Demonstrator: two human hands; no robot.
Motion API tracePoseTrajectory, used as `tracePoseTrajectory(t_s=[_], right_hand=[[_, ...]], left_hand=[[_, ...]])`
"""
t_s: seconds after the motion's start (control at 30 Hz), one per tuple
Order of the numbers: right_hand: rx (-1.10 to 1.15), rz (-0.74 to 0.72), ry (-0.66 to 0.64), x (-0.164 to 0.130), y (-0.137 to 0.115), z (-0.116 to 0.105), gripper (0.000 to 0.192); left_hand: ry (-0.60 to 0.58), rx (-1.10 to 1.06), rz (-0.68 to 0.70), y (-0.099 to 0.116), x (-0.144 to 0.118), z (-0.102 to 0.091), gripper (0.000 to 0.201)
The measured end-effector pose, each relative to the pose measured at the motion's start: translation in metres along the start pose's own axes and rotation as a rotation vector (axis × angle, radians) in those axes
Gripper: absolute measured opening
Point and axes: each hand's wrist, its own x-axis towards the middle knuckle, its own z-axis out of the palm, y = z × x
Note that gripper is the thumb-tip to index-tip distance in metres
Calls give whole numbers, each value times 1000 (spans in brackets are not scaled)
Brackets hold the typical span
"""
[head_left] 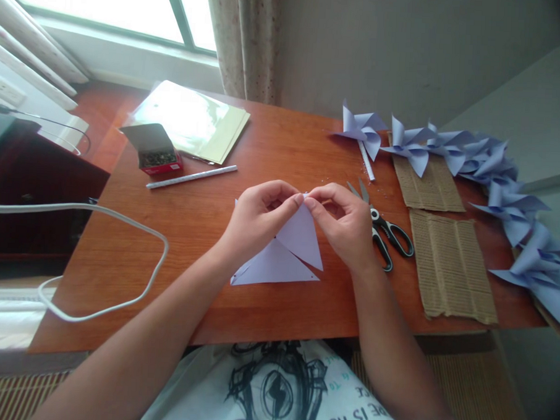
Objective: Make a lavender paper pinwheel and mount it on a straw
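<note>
Head view: I see the left hand (pixel 256 212) and right hand (pixel 342 216) pinching the slit paper (pixel 271 265) at its far tip, over the near worktop (pixel 275 315); I can't quite make out the pinched spot. Scissors (pixel 375 217) lie just right.

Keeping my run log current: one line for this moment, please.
left hand: pinching paper at top corner; right hand: pinching same corner; scissors: blades parted, beside right hand; pinwheels: at right
</note>
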Motion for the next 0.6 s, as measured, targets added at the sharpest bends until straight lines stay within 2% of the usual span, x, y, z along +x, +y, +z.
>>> tracePoseTrajectory(t_s=[0.6], right_hand=[[14,11,1,-1,1,0,4]], left_hand=[[0,-35,10,-1,0,2,17]])
